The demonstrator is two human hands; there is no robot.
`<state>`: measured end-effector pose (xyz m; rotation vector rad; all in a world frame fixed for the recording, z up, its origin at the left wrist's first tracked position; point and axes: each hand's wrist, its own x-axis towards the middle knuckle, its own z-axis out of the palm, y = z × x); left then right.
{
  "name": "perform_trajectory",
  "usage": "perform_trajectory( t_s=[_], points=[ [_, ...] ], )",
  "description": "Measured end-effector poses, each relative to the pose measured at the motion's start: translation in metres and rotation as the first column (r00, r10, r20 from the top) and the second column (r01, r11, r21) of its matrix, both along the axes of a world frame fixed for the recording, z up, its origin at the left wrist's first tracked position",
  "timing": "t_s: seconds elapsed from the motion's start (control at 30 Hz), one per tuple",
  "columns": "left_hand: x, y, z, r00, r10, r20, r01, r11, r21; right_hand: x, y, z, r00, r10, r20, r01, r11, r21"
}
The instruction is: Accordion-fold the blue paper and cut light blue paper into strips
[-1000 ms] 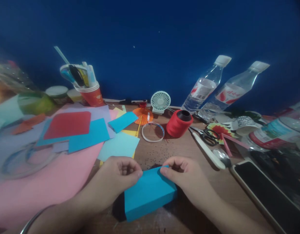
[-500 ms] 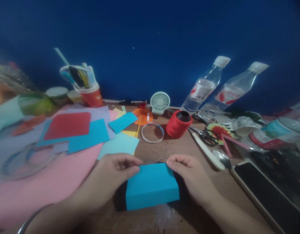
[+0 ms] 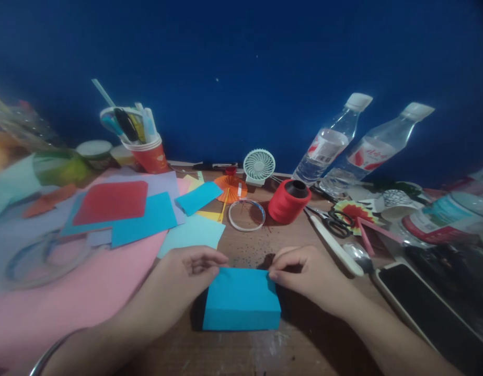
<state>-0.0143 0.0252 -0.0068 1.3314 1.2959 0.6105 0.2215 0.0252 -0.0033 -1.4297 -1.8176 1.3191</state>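
Note:
A bright blue sheet of paper (image 3: 243, 295), creased across so that its near strip bends downward, is held just above the wooden table (image 3: 280, 355). My left hand (image 3: 192, 269) pinches its far left corner between thumb and fingers. At the far right corner, my right hand (image 3: 296, 269) has the paper between thumb and curled fingers. Beyond the hands lie a pale blue sheet (image 3: 192, 234), a clear ring-shaped coil (image 3: 246, 228) and a red thread spool (image 3: 289, 202). The underside of the blue paper is hidden.
Coloured papers (image 3: 124, 266) cover the left side. A paper cup of pens (image 3: 149, 156), a small fan (image 3: 259, 166) and water bottles (image 3: 328, 141) stand at the back. Scissors (image 3: 335, 222), a white-handled tool (image 3: 335, 245) and a phone (image 3: 425, 308) lie to the right.
The blue paper has turned slightly, its near edge now level and its near right corner shifted left. Both hands still grip its far corners.

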Motion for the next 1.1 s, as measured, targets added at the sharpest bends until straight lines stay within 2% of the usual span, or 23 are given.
perform_trajectory(
  t_s=[0.13,0.23,0.3,0.43,0.67,0.87,1.0,1.1],
  points=[
    [-0.001,-0.004,0.000,0.960,-0.120,-0.253,0.166,0.972,0.169,-0.002,-0.002,0.000,0.992,0.077,0.097,-0.085,0.993,0.078],
    [-0.003,-0.006,0.000,0.878,-0.191,-0.438,0.346,0.887,0.306,-0.002,-0.005,-0.004,0.987,0.067,0.148,-0.081,0.992,0.096],
    [-0.004,-0.005,-0.001,0.851,-0.198,-0.486,0.402,0.841,0.362,-0.002,-0.006,-0.007,0.982,0.040,0.184,-0.061,0.992,0.108],
    [-0.003,-0.004,-0.005,0.841,-0.182,-0.510,0.438,0.782,0.444,-0.005,-0.011,-0.009,0.970,0.009,0.242,-0.047,0.987,0.154],
    [-0.002,-0.005,-0.012,0.833,-0.181,-0.522,0.481,0.703,0.524,-0.014,-0.015,-0.010,0.959,0.028,0.280,-0.091,0.973,0.214],
    [-0.005,-0.007,-0.008,0.756,-0.211,-0.620,0.567,0.685,0.457,-0.011,-0.013,-0.010,0.931,0.069,0.358,-0.156,0.963,0.221],
    [-0.005,-0.009,-0.009,0.729,-0.183,-0.660,0.589,0.659,0.468,-0.007,-0.012,-0.013,0.916,0.122,0.382,-0.237,0.934,0.269],
    [-0.004,-0.008,-0.010,0.710,-0.146,-0.689,0.613,0.610,0.502,-0.007,-0.013,-0.014,0.908,0.153,0.390,-0.297,0.891,0.344]
  ],
)
